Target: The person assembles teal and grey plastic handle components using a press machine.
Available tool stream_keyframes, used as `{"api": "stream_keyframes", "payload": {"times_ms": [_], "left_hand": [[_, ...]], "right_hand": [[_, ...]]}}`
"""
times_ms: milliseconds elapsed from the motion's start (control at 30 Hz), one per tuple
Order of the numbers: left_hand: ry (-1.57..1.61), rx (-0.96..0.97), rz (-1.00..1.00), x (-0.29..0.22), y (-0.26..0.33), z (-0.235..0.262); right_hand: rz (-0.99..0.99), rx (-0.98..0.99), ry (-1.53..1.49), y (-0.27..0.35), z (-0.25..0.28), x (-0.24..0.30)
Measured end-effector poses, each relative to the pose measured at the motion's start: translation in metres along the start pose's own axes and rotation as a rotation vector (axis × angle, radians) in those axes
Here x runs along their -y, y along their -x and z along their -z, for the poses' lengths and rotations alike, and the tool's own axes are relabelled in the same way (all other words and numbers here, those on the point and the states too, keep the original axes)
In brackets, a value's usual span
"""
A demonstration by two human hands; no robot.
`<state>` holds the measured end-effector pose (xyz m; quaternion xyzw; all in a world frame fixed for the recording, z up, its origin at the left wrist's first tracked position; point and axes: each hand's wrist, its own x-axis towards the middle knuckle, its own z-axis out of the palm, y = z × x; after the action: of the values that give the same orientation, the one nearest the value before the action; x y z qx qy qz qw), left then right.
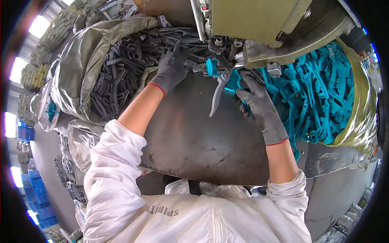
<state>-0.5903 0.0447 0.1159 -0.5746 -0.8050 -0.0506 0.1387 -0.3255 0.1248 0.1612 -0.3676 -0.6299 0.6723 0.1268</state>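
In the upper middle of the frame, a teal piece (233,83) sits beneath a green machine (249,18), with a curved light grey lever (219,94) pointing down from it toward the lower left. The right hand (257,97), in a grey glove with a red cuff edge, is right of centre; its grip is partly closed, thumb and fingers bent around the teal piece. How tightly it presses cannot be told.

The left hand (172,67), gloved alike, reaches into the upper left of centre, its fingers at a heap of dark grey levers (117,77). Its grip is loosely bent; whether it has hold of one cannot be told, as the fingertips are hard to make out. The heap spills from a pale sack (75,79) at the left.

At the right, many teal parts (328,85) fill a yellowish sack (366,107). The dark metal table (194,135) spans the middle, below both hands.
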Motion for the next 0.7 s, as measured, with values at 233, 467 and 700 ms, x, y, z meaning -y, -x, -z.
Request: {"api": "stream_keyframes", "payload": {"times_ms": [233,467,700], "left_hand": [[0.584,-0.219,0.116,-0.003,0.006,0.015],[0.899,0.054,0.184,-0.033,0.044,0.063],[1.347,0.57,0.26,-0.076,0.061,0.1]], "right_hand": [[-0.054,0.069,0.057,-0.003,0.001,-0.007],[-0.092,0.107,0.079,-0.015,0.013,-0.026],[-0.073,0.011,0.068,-0.002,-0.003,-0.022]]}}
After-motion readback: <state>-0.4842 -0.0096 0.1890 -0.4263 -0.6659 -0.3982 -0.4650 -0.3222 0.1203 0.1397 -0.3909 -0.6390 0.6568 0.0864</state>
